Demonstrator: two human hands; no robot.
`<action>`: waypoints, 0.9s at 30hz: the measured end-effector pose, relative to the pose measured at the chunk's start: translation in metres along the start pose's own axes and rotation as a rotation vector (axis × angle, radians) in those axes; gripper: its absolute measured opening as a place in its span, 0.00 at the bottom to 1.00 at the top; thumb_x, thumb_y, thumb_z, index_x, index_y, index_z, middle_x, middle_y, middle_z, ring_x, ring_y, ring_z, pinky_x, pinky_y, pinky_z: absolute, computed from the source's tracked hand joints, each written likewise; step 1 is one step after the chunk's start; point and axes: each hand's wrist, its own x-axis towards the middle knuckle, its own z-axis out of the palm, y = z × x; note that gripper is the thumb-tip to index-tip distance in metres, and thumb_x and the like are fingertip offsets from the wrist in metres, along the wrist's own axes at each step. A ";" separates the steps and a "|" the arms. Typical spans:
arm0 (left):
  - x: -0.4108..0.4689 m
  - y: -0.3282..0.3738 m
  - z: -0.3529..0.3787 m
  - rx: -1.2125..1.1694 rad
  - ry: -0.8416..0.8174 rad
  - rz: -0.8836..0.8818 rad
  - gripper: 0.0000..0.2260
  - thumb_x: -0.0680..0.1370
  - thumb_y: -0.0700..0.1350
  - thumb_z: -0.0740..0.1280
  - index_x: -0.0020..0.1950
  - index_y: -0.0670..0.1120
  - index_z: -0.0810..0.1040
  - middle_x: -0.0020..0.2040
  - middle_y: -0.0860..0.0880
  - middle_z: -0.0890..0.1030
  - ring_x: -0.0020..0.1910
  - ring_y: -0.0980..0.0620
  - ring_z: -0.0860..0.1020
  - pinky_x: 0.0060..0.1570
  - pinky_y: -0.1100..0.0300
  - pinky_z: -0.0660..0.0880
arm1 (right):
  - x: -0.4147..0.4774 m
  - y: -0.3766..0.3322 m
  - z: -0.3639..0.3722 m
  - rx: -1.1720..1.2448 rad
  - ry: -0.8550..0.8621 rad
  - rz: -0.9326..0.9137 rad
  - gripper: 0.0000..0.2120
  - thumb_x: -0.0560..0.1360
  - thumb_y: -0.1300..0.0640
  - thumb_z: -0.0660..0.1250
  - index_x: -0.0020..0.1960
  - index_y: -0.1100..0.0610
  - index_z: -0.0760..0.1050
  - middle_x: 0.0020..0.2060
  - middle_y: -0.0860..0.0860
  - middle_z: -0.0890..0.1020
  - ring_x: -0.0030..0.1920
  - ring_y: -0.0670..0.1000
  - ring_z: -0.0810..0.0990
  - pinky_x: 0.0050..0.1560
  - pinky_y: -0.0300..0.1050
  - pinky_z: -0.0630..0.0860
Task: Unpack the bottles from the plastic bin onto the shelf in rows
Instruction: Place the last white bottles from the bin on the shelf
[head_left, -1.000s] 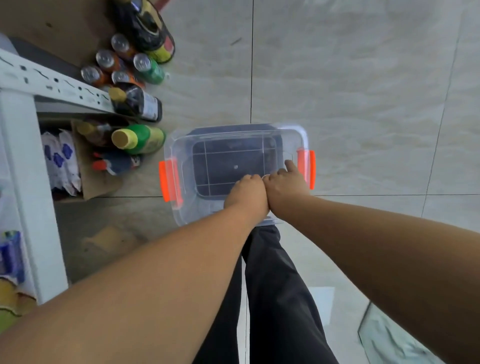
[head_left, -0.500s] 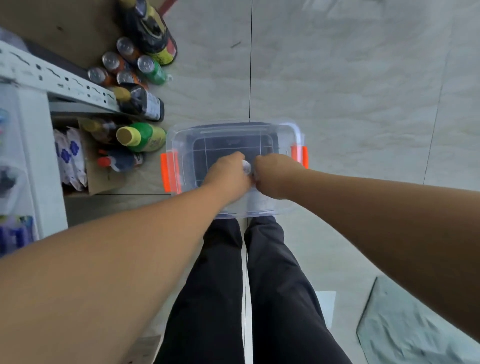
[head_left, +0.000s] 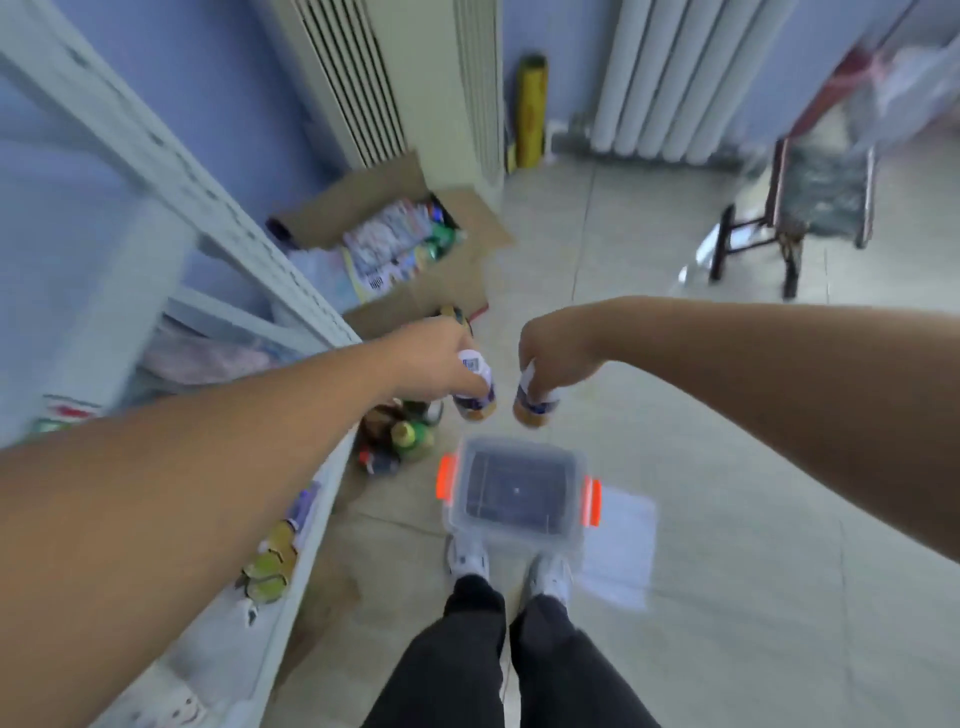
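- The plastic bin (head_left: 519, 442) is clear plastic, smooth and a little cloudy, with glossy orange latches (head_left: 445, 477).
- The small bottles (head_left: 474, 402) look like shiny plastic with white paper labels, though the blur makes that hard to confirm.
- The shelf (head_left: 223, 223) is white painted metal with a matt finish.
- The floor (head_left: 727, 519) is pale tile, smooth with a soft sheen.
- The box (head_left: 389, 182) is brown cardboard, dull and rough.
- The trousers (head_left: 457, 665) are dark matt cloth.

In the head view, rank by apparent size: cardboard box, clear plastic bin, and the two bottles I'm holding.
Open brown cardboard box
Clear plastic bin with orange latches
Small white-labelled bottles, left-hand bottle and right-hand bottle: look alike, tied
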 end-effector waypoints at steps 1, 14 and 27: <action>-0.020 0.008 -0.031 0.022 0.022 0.000 0.12 0.69 0.54 0.75 0.44 0.47 0.84 0.37 0.48 0.85 0.36 0.49 0.82 0.35 0.56 0.78 | -0.022 -0.010 -0.032 -0.035 0.017 -0.006 0.14 0.70 0.48 0.72 0.42 0.60 0.82 0.35 0.54 0.81 0.35 0.55 0.78 0.37 0.42 0.73; -0.335 0.003 -0.287 0.018 0.553 -0.080 0.12 0.67 0.56 0.73 0.45 0.51 0.86 0.37 0.55 0.86 0.36 0.58 0.84 0.35 0.68 0.77 | -0.229 -0.233 -0.291 -0.103 0.414 -0.270 0.05 0.75 0.59 0.73 0.46 0.61 0.79 0.43 0.53 0.81 0.41 0.49 0.83 0.31 0.36 0.79; -0.504 -0.184 -0.271 0.018 0.703 -0.342 0.14 0.70 0.54 0.73 0.50 0.47 0.85 0.44 0.49 0.86 0.40 0.55 0.85 0.42 0.59 0.81 | -0.211 -0.462 -0.319 -0.329 0.571 -0.323 0.07 0.72 0.60 0.71 0.35 0.58 0.78 0.20 0.44 0.79 0.23 0.43 0.81 0.25 0.32 0.73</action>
